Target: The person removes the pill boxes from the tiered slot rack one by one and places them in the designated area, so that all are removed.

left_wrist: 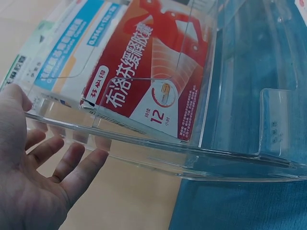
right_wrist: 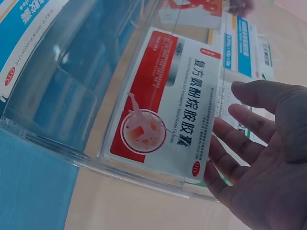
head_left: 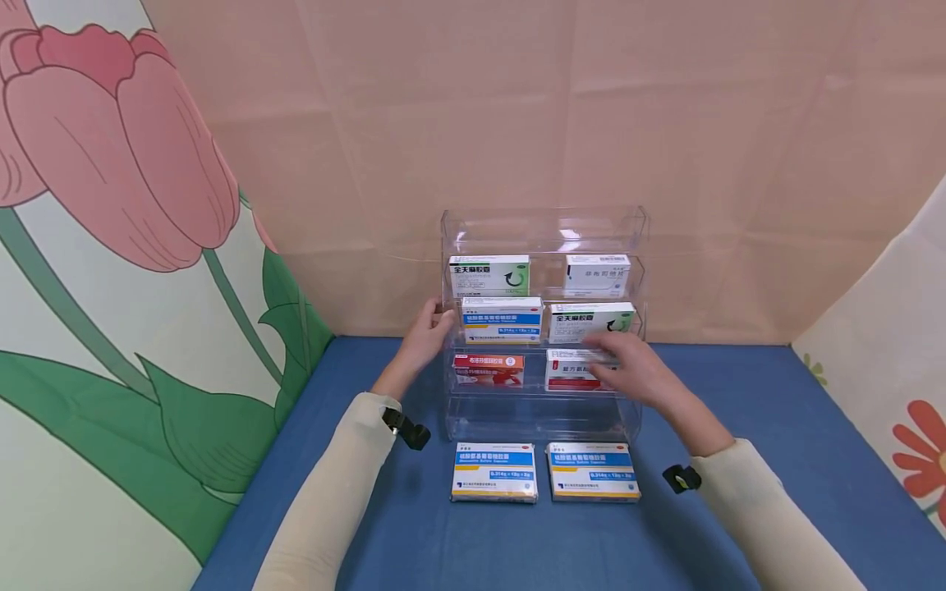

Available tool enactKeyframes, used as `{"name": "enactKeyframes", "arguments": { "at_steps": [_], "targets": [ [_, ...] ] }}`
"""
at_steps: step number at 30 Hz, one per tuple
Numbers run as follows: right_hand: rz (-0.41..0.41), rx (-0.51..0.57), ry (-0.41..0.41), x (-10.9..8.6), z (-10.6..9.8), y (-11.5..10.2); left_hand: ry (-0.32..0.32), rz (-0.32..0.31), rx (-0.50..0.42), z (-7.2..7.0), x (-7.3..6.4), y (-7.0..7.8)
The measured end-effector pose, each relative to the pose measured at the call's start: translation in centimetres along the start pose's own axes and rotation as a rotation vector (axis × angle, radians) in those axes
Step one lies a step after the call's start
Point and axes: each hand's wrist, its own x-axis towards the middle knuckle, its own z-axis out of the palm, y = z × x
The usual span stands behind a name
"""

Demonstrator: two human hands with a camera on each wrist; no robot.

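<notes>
A clear tiered display rack [head_left: 543, 419] holds medicine boxes in pairs on several tiers. My left hand [head_left: 430, 332] holds the rack's left side edge, with the thumb at the front and the fingers along the outer wall, beside a red ibuprofen box [left_wrist: 144, 72]. My right hand [head_left: 631, 365] is at the rack's right side, fingers spread and nothing gripped. It is by a white-and-red medicine box [right_wrist: 165, 105] in the lower filled tier, below a green-and-white box [head_left: 591, 320]. Whether its fingertips touch a box, I cannot tell.
Two blue-and-white boxes, a left one [head_left: 493, 474] and a right one [head_left: 594, 474], lie flat on the blue tablecloth [head_left: 547, 546] before the rack. Higher up stand another green-and-white box [head_left: 489, 277], a white box [head_left: 597, 277] and a blue-and-white box [head_left: 502, 320]. A pink cloth backdrop [head_left: 543, 123] hangs behind.
</notes>
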Motion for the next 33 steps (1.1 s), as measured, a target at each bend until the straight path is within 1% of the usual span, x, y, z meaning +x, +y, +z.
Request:
{"name": "enactKeyframes", "arguments": {
  "at_steps": [6,11,16,25,33],
  "targets": [
    [0.011,-0.081,0.015,0.2,0.8,-0.2,0.0,-0.003,0.0,0.0,0.0,0.0],
    [0.022,-0.109,0.027,0.4,1.2,-0.4,0.002,-0.013,0.004,-0.1,-0.1,0.0],
    [0.044,-0.141,0.01,0.5,1.5,-0.5,-0.002,-0.012,0.012,-0.1,-0.1,0.1],
    [0.075,-0.156,-0.008,0.4,1.6,-0.5,-0.002,-0.009,0.004,0.0,0.0,0.1],
    [0.094,-0.178,-0.034,0.3,1.2,-0.5,0.003,-0.001,0.013,0.0,-0.1,0.1]
  ]
}}
